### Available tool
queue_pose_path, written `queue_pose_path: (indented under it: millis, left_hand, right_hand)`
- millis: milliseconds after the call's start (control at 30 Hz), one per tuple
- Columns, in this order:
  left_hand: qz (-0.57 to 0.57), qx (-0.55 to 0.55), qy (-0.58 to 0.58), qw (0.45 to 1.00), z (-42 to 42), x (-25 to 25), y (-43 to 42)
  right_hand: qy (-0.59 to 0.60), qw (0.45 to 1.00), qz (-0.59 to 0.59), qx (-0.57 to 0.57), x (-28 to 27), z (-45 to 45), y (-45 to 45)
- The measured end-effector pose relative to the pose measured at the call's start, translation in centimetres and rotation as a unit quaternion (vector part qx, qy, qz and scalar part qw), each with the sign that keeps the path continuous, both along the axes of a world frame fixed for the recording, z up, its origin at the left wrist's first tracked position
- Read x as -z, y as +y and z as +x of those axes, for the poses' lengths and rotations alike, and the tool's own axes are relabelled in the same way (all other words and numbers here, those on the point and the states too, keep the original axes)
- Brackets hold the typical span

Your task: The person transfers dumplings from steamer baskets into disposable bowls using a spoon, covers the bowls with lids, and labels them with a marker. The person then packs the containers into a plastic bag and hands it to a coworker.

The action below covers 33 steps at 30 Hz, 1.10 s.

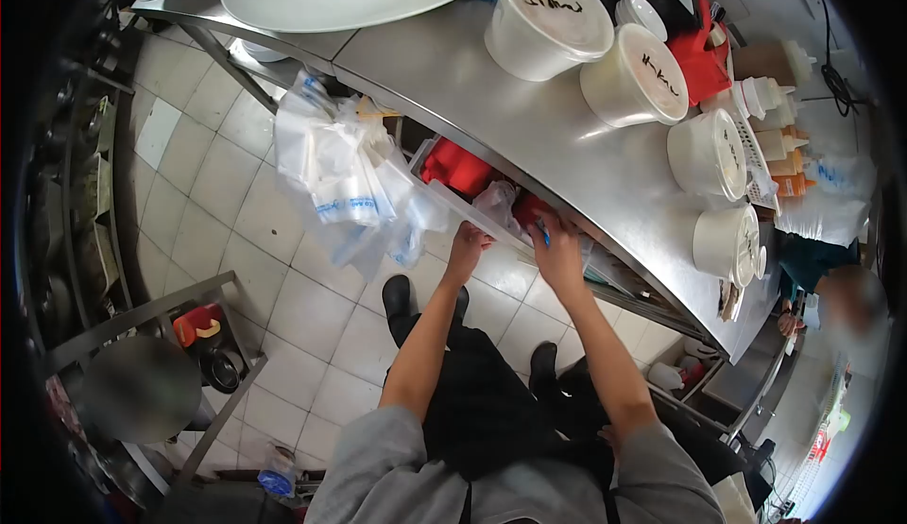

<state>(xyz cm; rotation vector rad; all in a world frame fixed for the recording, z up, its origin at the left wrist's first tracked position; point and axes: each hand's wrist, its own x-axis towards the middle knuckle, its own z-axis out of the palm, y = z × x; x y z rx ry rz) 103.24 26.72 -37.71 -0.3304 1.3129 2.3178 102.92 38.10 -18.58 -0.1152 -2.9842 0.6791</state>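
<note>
A steel bench (416,75) ran from the upper left of the frame toward the lower right. An oval plate (283,0) stood on it at the top, and white plastic bags (345,160) hung beside its edge at upper centre. Just under that edge, at centre, a translucent drawer (463,205) jutted out. Four lidded tubs (548,18) lined the bench at upper right. The left hand (466,252) curled by the drawer's front, the right hand (558,252) bent over its contents; I couldn't tell whether either gripped. Red items (456,167) lay inside.
</note>
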Motion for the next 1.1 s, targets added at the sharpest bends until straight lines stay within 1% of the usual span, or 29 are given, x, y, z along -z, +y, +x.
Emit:
queue_pose_path:
  millis: [67, 100, 133, 167, 233, 267, 333, 367, 433, 467, 533, 567, 667, 700, 767, 833, 867, 900, 933, 967, 1000, 1067, 1100]
  left_hand:
    - [-0.065, 0.026, 0.019, 0.997, 0.6, 0.0, -0.6]
    - [-0.097, 0.037, 0.026, 0.994, 1.1, 0.3, -0.9]
    - [-0.173, 0.013, 0.082, 0.981, 2.1, 0.6, -1.1]
    - [-0.168, 0.036, 0.075, 0.982, 2.9, -1.0, -2.1]
    - [-0.161, 0.081, 0.067, 0.981, 2.9, -8.5, -5.4]
    - [-0.147, 0.043, 0.065, 0.986, 2.8, -11.1, -6.2]
    - [-0.118, -0.031, 0.055, 0.991, 3.2, -15.6, -7.2]
    - [-0.142, -0.049, 0.073, 0.986, 3.0, -17.5, -7.7]
    - [-0.186, -0.083, 0.114, 0.972, 1.6, -20.4, -8.4]
    - [-0.210, -0.082, 0.121, 0.967, 0.7, -21.3, -8.5]
    - [-0.238, -0.106, 0.168, 0.951, -0.8, -21.5, -8.6]
    - [-0.251, -0.118, 0.192, 0.941, -1.7, -21.5, -8.6]
    - [-0.404, -0.091, 0.274, 0.868, -4.0, -21.2, -9.0]
    - [-0.404, -0.089, 0.273, 0.869, -4.3, -21.3, -9.1]
    - [-0.403, -0.082, 0.272, 0.870, -4.9, -21.4, -9.4]
    - [-0.392, -0.065, 0.247, 0.884, -4.9, -21.2, -9.8]
    - [-0.386, -0.057, 0.235, 0.890, -5.0, -21.0, -9.9]
    - [-0.413, -0.049, 0.264, 0.870, -5.2, -20.5, -9.8]
    - [-0.439, -0.041, 0.292, 0.848, -5.6, -19.9, -9.7]
    - [-0.464, -0.035, 0.321, 0.825, -6.0, -19.2, -9.5]
    - [-0.479, -0.019, 0.327, 0.814, -6.6, -18.6, -9.0]
    - [-0.507, 0.014, 0.339, 0.792, -8.1, -17.8, -7.2]
    - [-0.536, 0.053, 0.335, 0.773, -8.6, -17.9, -6.6]
  right_hand:
    - [-0.048, 0.996, 0.070, -0.007, 0.9, -2.2, -0.2]
    - [-0.027, 0.997, 0.069, -0.021, 1.8, -3.5, -0.2]
    - [-0.010, 0.997, 0.067, -0.034, 3.1, -4.4, -0.4]
    - [0.007, 0.997, 0.065, -0.045, 4.1, -5.0, -0.6]
    - [0.019, 0.998, -0.041, -0.052, 5.7, -6.8, -1.7]
    - [0.025, 0.994, -0.094, -0.057, 6.1, -7.6, -2.5]
    - [-0.055, 0.997, -0.044, -0.037, 3.8, -8.3, -5.0]
    - [-0.095, 0.995, -0.019, -0.026, 2.8, -8.4, -5.9]
    - [-0.129, 0.991, -0.024, -0.014, 2.5, -9.1, -6.5]
    - [-0.143, 0.989, -0.024, -0.009, 2.3, -9.6, -6.6]
    - [-0.060, 0.997, -0.021, -0.046, 3.4, -9.3, -6.2]
    - [-0.018, 0.998, -0.019, -0.064, 2.8, -9.4, -6.5]
    - [-0.078, 0.996, -0.002, -0.047, 1.7, -10.0, -7.1]
    - [-0.097, 0.994, 0.000, -0.041, 1.5, -10.2, -7.3]
    - [-0.128, 0.991, -0.008, -0.026, 3.1, -10.8, -6.8]
    - [0.006, 0.997, -0.070, -0.027, 7.7, -10.4, -5.6]
    - [-0.012, 0.994, -0.109, -0.020, 7.7, -10.3, -5.1]
    - [-0.029, 0.989, -0.147, -0.012, 7.7, -10.2, -4.7]
    - [-0.132, 0.972, -0.194, 0.004, 7.4, -10.0, -3.9]
    - [-0.232, 0.943, -0.238, 0.018, 6.9, -9.8, -3.3]
    - [-0.174, 0.966, -0.191, 0.011, 7.1, -9.4, -2.9]
    - [-0.059, 0.994, -0.094, -0.003, 7.7, -8.5, -2.2]
    - [-0.085, 0.992, -0.093, 0.002, 7.5, -8.4, -1.9]
